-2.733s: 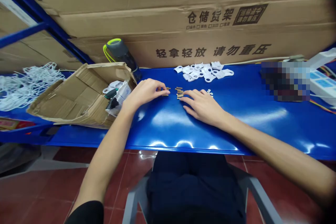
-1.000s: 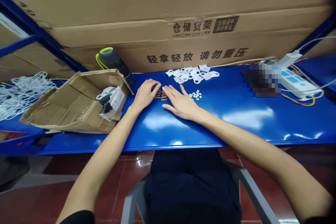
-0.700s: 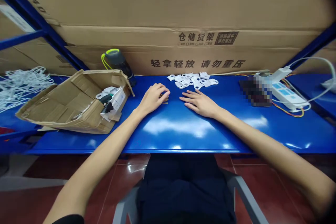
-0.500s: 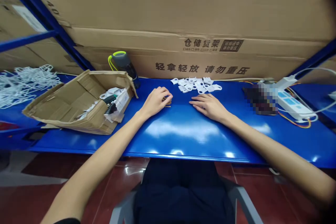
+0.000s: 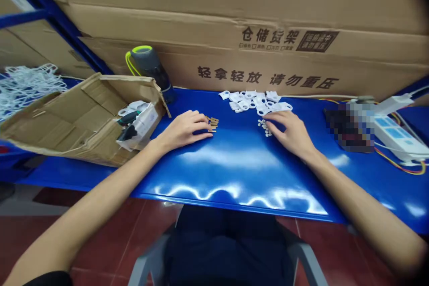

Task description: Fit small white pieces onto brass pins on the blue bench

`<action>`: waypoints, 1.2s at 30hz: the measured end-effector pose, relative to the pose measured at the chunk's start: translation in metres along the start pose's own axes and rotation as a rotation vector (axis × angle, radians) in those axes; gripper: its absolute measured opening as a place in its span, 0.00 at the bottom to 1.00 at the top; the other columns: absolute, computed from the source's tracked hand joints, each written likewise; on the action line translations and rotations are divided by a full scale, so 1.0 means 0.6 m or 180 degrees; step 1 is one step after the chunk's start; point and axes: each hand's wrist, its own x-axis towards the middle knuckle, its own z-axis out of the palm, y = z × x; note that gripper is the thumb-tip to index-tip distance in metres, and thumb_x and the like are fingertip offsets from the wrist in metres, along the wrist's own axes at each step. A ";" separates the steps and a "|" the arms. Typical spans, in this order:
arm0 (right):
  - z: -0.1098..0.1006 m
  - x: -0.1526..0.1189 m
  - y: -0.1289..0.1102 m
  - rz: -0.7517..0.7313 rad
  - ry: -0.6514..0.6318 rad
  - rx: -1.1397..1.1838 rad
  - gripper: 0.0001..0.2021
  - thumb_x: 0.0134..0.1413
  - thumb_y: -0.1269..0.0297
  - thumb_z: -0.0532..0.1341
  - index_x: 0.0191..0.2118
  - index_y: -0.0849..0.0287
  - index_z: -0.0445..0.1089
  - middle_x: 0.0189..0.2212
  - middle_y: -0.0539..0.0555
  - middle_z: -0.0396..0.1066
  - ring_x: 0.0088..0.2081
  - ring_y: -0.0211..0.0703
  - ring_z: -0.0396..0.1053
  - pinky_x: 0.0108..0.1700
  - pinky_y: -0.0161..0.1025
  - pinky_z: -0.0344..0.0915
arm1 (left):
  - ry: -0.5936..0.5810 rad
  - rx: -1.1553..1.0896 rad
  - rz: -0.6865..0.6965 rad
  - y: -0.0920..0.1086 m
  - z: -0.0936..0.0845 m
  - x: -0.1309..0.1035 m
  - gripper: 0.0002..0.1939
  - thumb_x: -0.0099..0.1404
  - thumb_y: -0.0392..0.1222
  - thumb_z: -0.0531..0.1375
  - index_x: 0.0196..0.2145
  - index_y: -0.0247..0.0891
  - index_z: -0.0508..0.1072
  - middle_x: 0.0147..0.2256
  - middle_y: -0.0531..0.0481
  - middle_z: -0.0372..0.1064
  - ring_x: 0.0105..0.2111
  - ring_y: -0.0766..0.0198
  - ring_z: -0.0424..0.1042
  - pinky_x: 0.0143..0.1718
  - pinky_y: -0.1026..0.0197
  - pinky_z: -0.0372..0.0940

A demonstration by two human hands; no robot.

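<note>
On the blue tabletop, my left hand (image 5: pixel 187 129) rests with fingers loosely stretched out and the thumb apart. Its fingertips are beside several short brass-coloured pins (image 5: pixel 213 124), some partly hidden by the fingers. My right hand (image 5: pixel 291 130) lies to the right, curved, with thumb and fingers apart. Between and beside its fingertips is a cluster of tiny white pieces (image 5: pixel 267 128); whether the fingers touch them I cannot tell. Just behind, several flat white plastic pieces with round holes (image 5: pixel 244 104) lie in a loose pile.
An open cardboard box (image 5: pixel 100 118) at left holds white parts and a dark-green-handled tool. A dark bottle (image 5: pixel 152 71) stands behind it, white hooks (image 5: pixel 30 87) at far left. At right are a power strip (image 5: pixel 397 132) and a pixelated dark object (image 5: pixel 348 127). Cardboard (image 5: pixel 217 22) backs the table (image 5: pixel 231 165).
My right hand has moved right, uncovering the tiny white pieces. My left hand has shifted left off the brass-coloured pins, which show more. The view has tilted and moved closer.
</note>
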 end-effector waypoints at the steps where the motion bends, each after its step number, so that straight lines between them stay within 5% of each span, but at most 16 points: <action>1: -0.004 -0.001 -0.003 0.0000 0.0043 0.0030 0.17 0.73 0.56 0.56 0.54 0.52 0.80 0.53 0.58 0.81 0.56 0.59 0.75 0.57 0.57 0.69 | -0.0031 0.0044 0.0035 -0.002 -0.006 -0.003 0.18 0.77 0.59 0.59 0.48 0.49 0.83 0.48 0.45 0.80 0.47 0.53 0.75 0.51 0.50 0.65; 7: -0.005 -0.006 -0.032 -0.0049 -0.0114 -0.0148 0.17 0.75 0.57 0.54 0.55 0.53 0.79 0.55 0.58 0.81 0.56 0.58 0.74 0.54 0.56 0.66 | -0.0161 0.0385 -0.0084 -0.007 -0.030 0.003 0.20 0.77 0.61 0.58 0.44 0.49 0.85 0.44 0.45 0.80 0.43 0.53 0.74 0.47 0.50 0.66; 15: 0.005 -0.003 -0.016 -0.0017 -0.0259 -0.0531 0.17 0.74 0.63 0.54 0.55 0.55 0.79 0.57 0.59 0.79 0.57 0.59 0.71 0.49 0.52 0.63 | -0.0145 0.0438 0.0189 -0.003 -0.018 0.004 0.17 0.79 0.56 0.58 0.47 0.51 0.86 0.44 0.46 0.81 0.42 0.54 0.74 0.43 0.50 0.64; 23: 0.016 0.000 -0.034 -0.0457 -0.0324 -0.0555 0.16 0.75 0.62 0.56 0.57 0.54 0.79 0.59 0.58 0.77 0.57 0.56 0.71 0.51 0.51 0.60 | 0.0084 0.0501 0.1008 0.045 0.019 0.027 0.15 0.81 0.48 0.57 0.55 0.47 0.83 0.43 0.47 0.80 0.43 0.58 0.74 0.45 0.54 0.61; 28: 0.030 -0.003 -0.036 -0.0240 -0.0214 -0.1045 0.16 0.76 0.62 0.55 0.56 0.56 0.79 0.59 0.61 0.78 0.57 0.58 0.70 0.50 0.52 0.56 | 0.0009 0.0593 0.1256 0.081 0.048 0.073 0.16 0.82 0.45 0.55 0.50 0.41 0.83 0.42 0.46 0.81 0.39 0.60 0.72 0.41 0.54 0.59; 36: 0.029 -0.005 -0.038 -0.0424 -0.0158 -0.0986 0.13 0.76 0.62 0.58 0.45 0.54 0.81 0.55 0.59 0.79 0.55 0.57 0.69 0.49 0.52 0.55 | 0.0175 -0.0170 0.0833 0.081 0.073 0.084 0.15 0.81 0.47 0.57 0.49 0.41 0.83 0.43 0.46 0.80 0.41 0.59 0.73 0.43 0.55 0.61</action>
